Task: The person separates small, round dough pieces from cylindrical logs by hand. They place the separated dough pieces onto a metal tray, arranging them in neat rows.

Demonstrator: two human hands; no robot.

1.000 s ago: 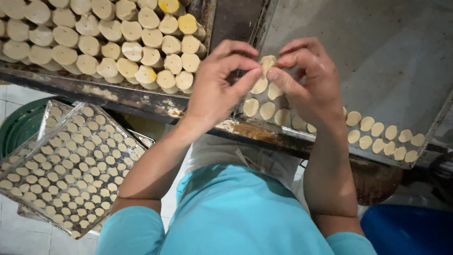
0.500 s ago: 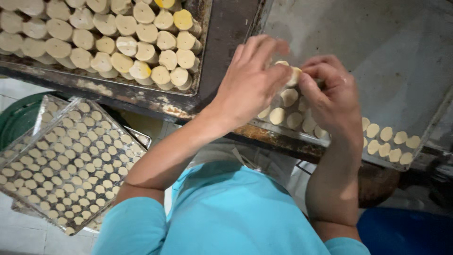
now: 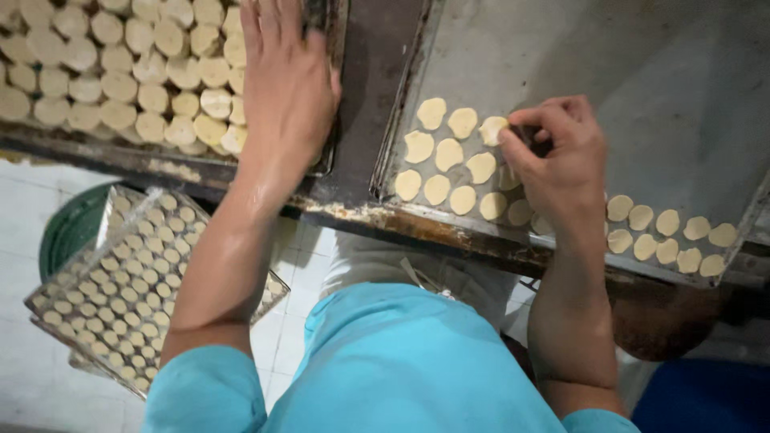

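Pale dough discs (image 3: 449,152): flattened rounds laid in loose rows on the near left part of the right-hand metal tray (image 3: 642,88); a further short run lies along the tray's near right edge.
Disc in hand (image 3: 492,128): one round at the end of the top row, pinched by the right hand.
Right hand (image 3: 557,164): fingers curled closed, thumb and forefinger gripping the edge of that disc, which touches the tray surface.
Left hand (image 3: 289,80): fingers extended and spread, palm down over the stacked dough plugs (image 3: 120,72); whether it holds one I cannot tell.
Left tray (image 3: 333,96): dark-rimmed, packed with thick cylindrical plugs standing on end, touching one another.
Step in hand: by appearance, setting a pressed disc into its row while the other hand is at the supply of plugs.
Next move calls for: a clean release without dragging neighbours, and lifting a single plug from the tight pack.
Surroundings: rusty bench edge (image 3: 449,228) under both trays; clear plastic packs of small rounds (image 3: 136,281) below left, partly over a green tub (image 3: 68,228); tiled floor (image 3: 24,361); blue object (image 3: 706,397) at lower right.
Obstructions: crowded discs beside the right fingers; the strip of bench between the trays.
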